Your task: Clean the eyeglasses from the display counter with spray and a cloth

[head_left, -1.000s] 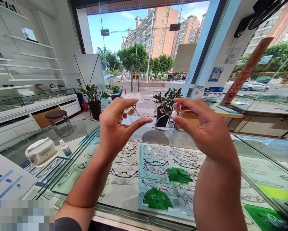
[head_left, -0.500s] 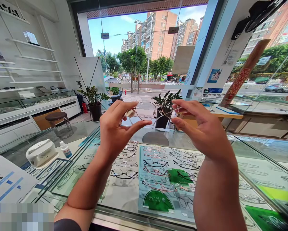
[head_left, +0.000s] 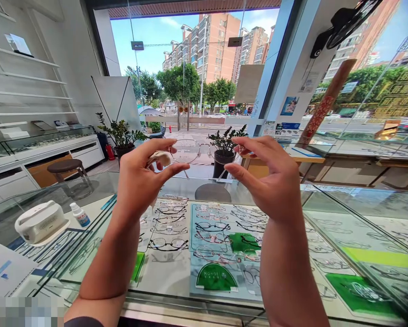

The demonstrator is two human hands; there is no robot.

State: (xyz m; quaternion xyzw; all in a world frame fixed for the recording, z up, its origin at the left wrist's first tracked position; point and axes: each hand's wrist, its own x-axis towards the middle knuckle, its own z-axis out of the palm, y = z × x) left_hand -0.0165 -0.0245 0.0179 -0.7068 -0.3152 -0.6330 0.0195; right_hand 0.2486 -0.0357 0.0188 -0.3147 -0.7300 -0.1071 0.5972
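A pair of thin, round-framed eyeglasses [head_left: 186,151] is held up in front of me above the glass counter, its lenses upright. My left hand [head_left: 139,172] pinches the left rim between thumb and fingers. A crumpled off-white cloth-like piece [head_left: 160,158] is tucked in the same hand, partly hidden by the fingers. At the other end, my right hand [head_left: 272,175] grips the right side of the frame near the hinge, thumb below and fingers above. The temples stretch away from me, and the right fingers partly cover the right lens.
Below is a glass display counter [head_left: 170,279] with rows of eyeglasses inside. On its left stand a white device [head_left: 42,220] and a small spray bottle [head_left: 79,214]. Beyond it are a round stool [head_left: 212,193], a potted plant [head_left: 224,156] and a large window.
Both hands and the eyeglasses have shifted left in the picture, as has the whole scene. The eyeglasses sit more level now, and both hands keep hold of them.
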